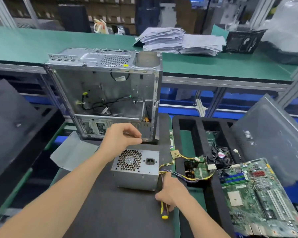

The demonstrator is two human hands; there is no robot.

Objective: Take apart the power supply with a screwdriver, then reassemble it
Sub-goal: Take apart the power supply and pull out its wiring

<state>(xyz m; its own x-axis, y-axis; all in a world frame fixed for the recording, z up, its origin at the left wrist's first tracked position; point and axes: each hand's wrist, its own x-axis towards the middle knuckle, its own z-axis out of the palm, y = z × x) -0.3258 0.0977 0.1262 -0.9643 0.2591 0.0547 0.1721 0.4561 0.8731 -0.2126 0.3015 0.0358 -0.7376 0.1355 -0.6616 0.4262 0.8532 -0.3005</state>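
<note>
Power supply lies mid-frame on the worktop; right hand grips screwdriver beside it; left hand hovers curled above, contents unclear.

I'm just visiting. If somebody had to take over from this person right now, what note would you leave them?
Left hand: over the far edge of the power supply, grip curled, fingertips pinched. What it pinches is too small to tell.
Right hand: holds the screwdriver at the supply's right side.
The supply sits on the dark mat in front of the open case, with its cables trailing right.
Done: supply is out of the case.
Left: its housing looks closed, so open it, then reassemble.
</note>
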